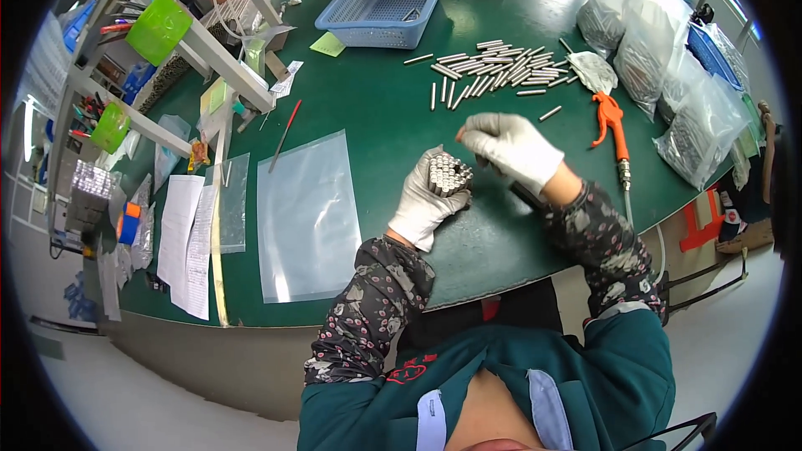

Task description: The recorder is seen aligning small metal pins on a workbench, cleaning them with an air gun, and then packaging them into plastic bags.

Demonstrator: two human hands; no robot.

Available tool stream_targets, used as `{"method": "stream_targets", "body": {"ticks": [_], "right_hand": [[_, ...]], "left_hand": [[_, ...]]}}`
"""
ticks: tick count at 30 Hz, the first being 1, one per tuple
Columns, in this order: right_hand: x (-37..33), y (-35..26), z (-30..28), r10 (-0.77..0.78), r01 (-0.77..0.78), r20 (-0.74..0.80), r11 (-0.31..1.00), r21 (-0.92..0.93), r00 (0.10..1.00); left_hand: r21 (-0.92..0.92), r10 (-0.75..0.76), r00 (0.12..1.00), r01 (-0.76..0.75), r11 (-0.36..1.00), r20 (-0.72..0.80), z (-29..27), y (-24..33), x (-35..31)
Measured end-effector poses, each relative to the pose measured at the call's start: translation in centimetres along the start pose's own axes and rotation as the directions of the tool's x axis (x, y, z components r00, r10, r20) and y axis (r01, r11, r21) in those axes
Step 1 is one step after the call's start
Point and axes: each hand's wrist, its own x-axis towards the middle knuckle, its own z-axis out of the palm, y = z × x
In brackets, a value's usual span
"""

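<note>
Head view: near the middle of the frame, the gloved left hand [420, 205] is curled firmly round a bundle [449, 174] of short metal rods, their ends turned up toward the camera. Whether the lower ends touch the surface [393, 104] cannot be told. Just to the right and a little higher, the gloved right hand [516, 150] hangs with its fingers bent in and pointing left; it is partly closed, but whether a rod sits between the fingertips cannot be made out.

Loose rods [505, 69] lie in a scattered heap at the upper centre-right, beyond both hands, with a few strays at its edges. Judging by this, the step in hand is gathering or checking rods into the bundle, part-way along, since many lie outside it.

If the right hand carries a rod, the next move probably calls for lining it up with the others and sliding it in; if not, for reaching up to the heap. Either way, the left grip should give just enough to admit a rod without letting the bundle spread. Uneven ends could need tapping level.

Left of centre lies a flat clear bag [307, 217], apart from both hands.
</note>
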Motion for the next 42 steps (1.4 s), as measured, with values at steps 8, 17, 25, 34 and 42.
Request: {"method": "stream_targets", "body": {"ticks": [8,17,25,34,42], "right_hand": [[-2.5,4.0,2.2,-0.017,0.004,0.040,0.953,0.302,0.999],[-1.8,4.7,2.8,-0.013,0.012,0.002,0.932,0.363,1.000],[-1.8,4.9,2.8,-0.017,0.022,-0.017,0.936,0.350,1.000],[-1.6,5.6,2.9,-0.079,0.088,-0.039,0.928,0.363,0.996],[-1.7,6.0,3.0,-0.053,0.053,-0.012,0.917,0.395,0.999]], "left_hand": [[0.130,0.202,0.978,-0.207,0.970,0.051,0.1,-0.7,0.0],[0.011,0.072,0.997,-0.072,0.997,0.010,0.2,0.1,0.0],[0.089,0.044,0.999,-0.045,0.995,0.016,-0.3,0.0,0.3],[0.018,-0.015,1.000,0.015,1.000,0.015,0.3,0.8,0.0],[0.056,0.034,0.999,-0.036,0.998,0.024,-0.5,-0.2,0.1]]}}
